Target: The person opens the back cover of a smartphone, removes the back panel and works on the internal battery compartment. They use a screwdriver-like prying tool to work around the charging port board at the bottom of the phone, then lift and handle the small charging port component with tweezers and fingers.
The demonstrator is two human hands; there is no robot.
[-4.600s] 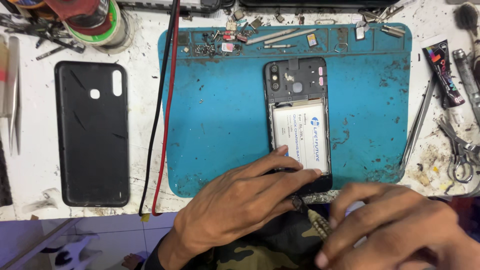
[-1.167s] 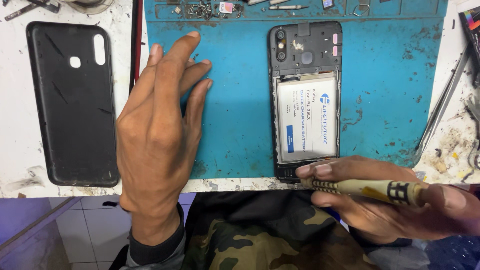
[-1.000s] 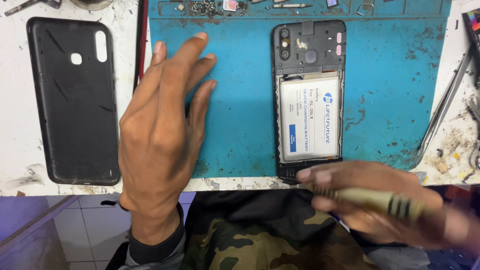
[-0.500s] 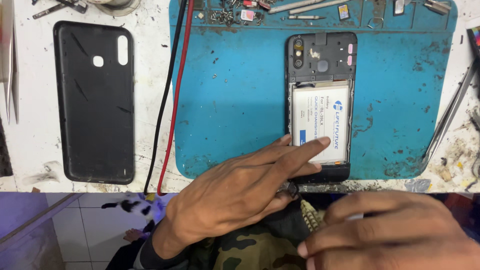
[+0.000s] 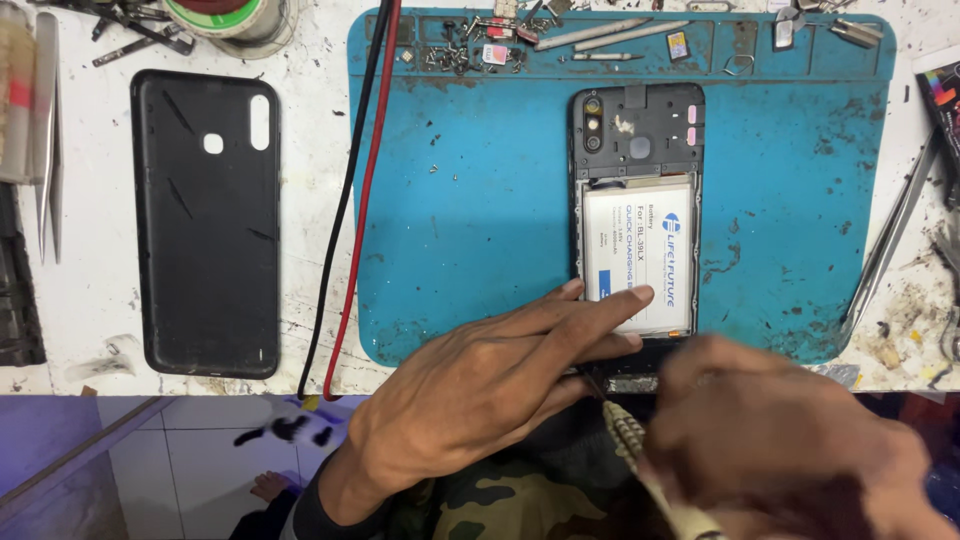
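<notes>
An opened black phone (image 5: pixel 636 130) with a white battery (image 5: pixel 640 250) lies face down on the blue work mat (image 5: pixel 480 200). My left hand (image 5: pixel 480 390) rests on the phone's lower end, its fingers stretched over the battery's bottom edge. My right hand (image 5: pixel 790 450), blurred, grips a screwdriver with a knurled pale handle (image 5: pixel 628 432); its tip points at the phone's bottom edge. The removed black back cover (image 5: pixel 210 220) lies on the white bench to the left.
A black and a red cable (image 5: pixel 355 200) run down the mat's left edge. Small screws and metal parts (image 5: pixel 470 55) fill the mat's top tray. Tweezers (image 5: pixel 890 245) lie at the right, a solder spool (image 5: pixel 225 15) at top left.
My left hand came off the bench by the back cover and moved right onto the phone's lower end. My right hand with the screwdriver stayed at the phone's bottom edge.
</notes>
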